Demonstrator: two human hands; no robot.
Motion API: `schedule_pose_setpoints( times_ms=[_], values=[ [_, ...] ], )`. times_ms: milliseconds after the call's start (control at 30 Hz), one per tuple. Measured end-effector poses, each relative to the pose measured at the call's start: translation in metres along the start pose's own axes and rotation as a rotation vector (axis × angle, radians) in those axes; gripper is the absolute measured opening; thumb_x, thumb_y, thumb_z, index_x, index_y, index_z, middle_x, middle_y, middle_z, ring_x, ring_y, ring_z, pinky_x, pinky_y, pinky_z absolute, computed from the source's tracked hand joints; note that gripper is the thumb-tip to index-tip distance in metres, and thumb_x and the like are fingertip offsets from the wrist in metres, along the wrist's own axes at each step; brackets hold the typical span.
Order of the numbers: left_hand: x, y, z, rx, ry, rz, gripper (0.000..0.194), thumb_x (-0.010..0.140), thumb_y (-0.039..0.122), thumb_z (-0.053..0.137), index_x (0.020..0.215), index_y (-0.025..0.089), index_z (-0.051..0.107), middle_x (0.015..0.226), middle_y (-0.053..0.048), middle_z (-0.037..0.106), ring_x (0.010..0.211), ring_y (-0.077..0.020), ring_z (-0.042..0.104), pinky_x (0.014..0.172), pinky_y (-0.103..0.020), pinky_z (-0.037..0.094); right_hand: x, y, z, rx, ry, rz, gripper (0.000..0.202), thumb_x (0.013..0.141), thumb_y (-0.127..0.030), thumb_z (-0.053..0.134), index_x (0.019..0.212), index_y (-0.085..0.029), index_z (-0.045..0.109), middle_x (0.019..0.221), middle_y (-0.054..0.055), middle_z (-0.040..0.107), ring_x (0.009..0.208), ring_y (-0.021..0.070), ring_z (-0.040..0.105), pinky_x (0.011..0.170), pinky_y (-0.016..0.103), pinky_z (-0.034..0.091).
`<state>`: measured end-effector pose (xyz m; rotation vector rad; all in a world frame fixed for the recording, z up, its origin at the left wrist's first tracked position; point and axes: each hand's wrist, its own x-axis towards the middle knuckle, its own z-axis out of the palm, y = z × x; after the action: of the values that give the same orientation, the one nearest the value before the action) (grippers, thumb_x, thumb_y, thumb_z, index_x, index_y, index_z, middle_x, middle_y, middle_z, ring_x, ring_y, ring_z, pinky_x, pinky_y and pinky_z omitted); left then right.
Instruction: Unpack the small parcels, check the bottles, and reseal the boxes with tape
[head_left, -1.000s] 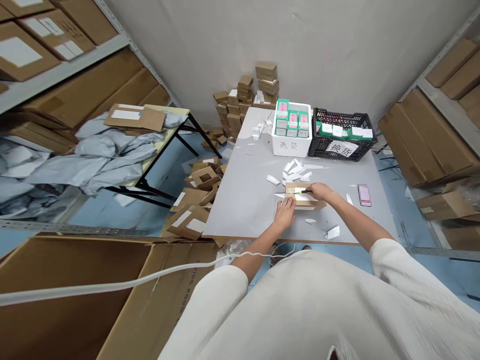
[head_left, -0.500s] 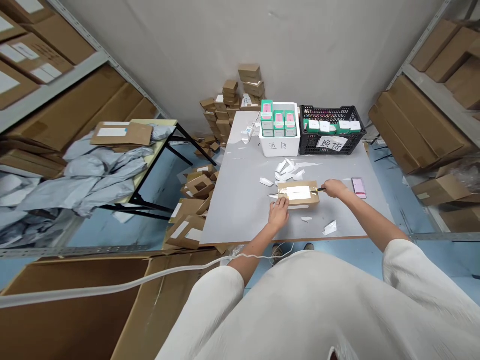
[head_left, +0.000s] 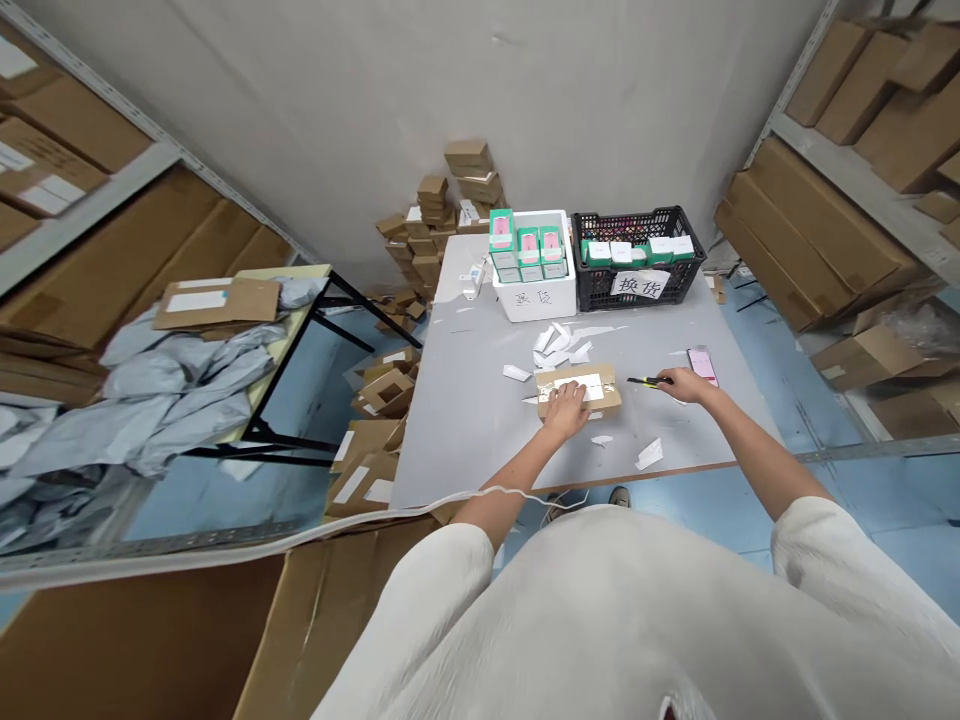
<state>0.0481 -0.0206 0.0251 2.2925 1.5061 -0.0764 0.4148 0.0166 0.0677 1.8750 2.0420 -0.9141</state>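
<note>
A small cardboard box [head_left: 609,397] with a white label and clear tape lies on the grey table [head_left: 465,420]. My left hand [head_left: 567,408] holds it down from above, its bent fingers over the label and the near side. To the right, my right hand [head_left: 682,385] is closed round a black and yellow utility knife [head_left: 645,381]. The knife points left, its tip a little apart from the box's right end. Just behind that hand lies a phone [head_left: 701,364] with a pink screen.
Torn white paper scraps [head_left: 555,342] lie behind the box, and another scrap [head_left: 649,454] near the front edge. At the back stand a white foam bin [head_left: 536,300] and a black crate [head_left: 637,290] with green boxes. A white cable [head_left: 360,522] crosses at left. Cardboard boxes [head_left: 367,470] crowd the floor.
The utility knife has come away from the box's right end, moving right with my right hand. My left hand has shifted from the box's near left edge onto its top. The view has turned slightly.
</note>
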Motion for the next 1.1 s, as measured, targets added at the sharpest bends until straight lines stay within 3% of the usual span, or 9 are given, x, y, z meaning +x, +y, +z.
schedule_pose_setpoints(
  times_ms=[100,233,367,533,767,967,1100],
  values=[
    [0.025,0.006,0.001,0.000,-0.115,0.058,0.068,0.101,0.043,0.065,0.162,0.023,0.044,0.157,-0.019,0.056,0.144,-0.0379,0.053,0.121,-0.051,0.036,-0.001,-0.004,0.013,0.115,0.035,-0.015,0.040,0.105,-0.045,0.057,0.129,-0.022,0.079,0.108,0.010,0.084,0.093,0.0243,0.074,0.073,0.028,0.047],
    [0.038,0.009,0.001,0.046,-0.182,0.051,0.052,0.106,0.033,0.056,0.155,0.017,0.051,0.148,-0.021,0.062,0.139,-0.0349,0.059,0.123,-0.051,0.032,0.000,-0.013,0.020,0.208,0.022,-0.063,0.037,0.106,-0.044,0.057,0.125,-0.022,0.079,0.100,0.006,0.083,0.089,0.0220,0.073,0.074,0.027,0.048],
    [0.033,0.007,0.000,0.044,-0.159,0.029,0.049,0.103,0.032,0.064,0.150,0.021,0.054,0.146,-0.017,0.062,0.136,-0.0334,0.061,0.132,-0.054,0.022,0.007,-0.021,0.020,0.167,0.023,-0.127,0.036,0.107,-0.038,0.055,0.130,-0.023,0.078,0.107,0.006,0.084,0.093,0.0218,0.073,0.080,0.027,0.048],
    [0.025,0.006,0.000,0.026,-0.170,0.045,0.044,0.102,0.031,0.067,0.144,0.024,0.057,0.143,-0.016,0.061,0.136,-0.0337,0.061,0.135,-0.059,0.019,0.023,-0.031,0.013,-0.025,-0.029,-0.139,0.039,0.107,-0.036,0.051,0.134,-0.027,0.078,0.116,0.008,0.083,0.100,0.0256,0.072,0.081,0.030,0.047],
    [0.022,0.005,-0.001,0.028,-0.208,0.048,0.058,0.095,0.026,0.074,0.148,0.024,0.051,0.143,-0.015,0.059,0.138,-0.0332,0.061,0.137,-0.060,0.015,0.039,-0.052,0.006,-0.219,-0.075,-0.233,0.039,0.108,-0.029,0.045,0.129,-0.024,0.077,0.123,0.012,0.081,0.108,0.0271,0.072,0.088,0.033,0.045],
    [0.021,0.008,-0.002,0.026,-0.207,0.029,0.055,0.095,0.026,0.075,0.145,0.026,0.052,0.143,-0.014,0.059,0.136,-0.0322,0.063,0.138,-0.058,0.013,0.030,-0.053,0.003,-0.080,-0.128,-0.199,0.037,0.106,-0.035,0.048,0.125,-0.026,0.078,0.116,0.011,0.081,0.102,0.0279,0.070,0.081,0.033,0.045],
    [0.020,0.009,-0.003,0.027,-0.202,0.016,0.053,0.095,0.026,0.076,0.143,0.026,0.054,0.141,-0.013,0.060,0.133,-0.0324,0.064,0.138,-0.059,0.014,0.024,-0.041,0.003,0.131,-0.264,-0.145,0.030,0.103,-0.043,0.055,0.102,-0.024,0.078,0.092,0.007,0.077,0.079,0.0214,0.065,0.070,0.030,0.044]
  ],
)
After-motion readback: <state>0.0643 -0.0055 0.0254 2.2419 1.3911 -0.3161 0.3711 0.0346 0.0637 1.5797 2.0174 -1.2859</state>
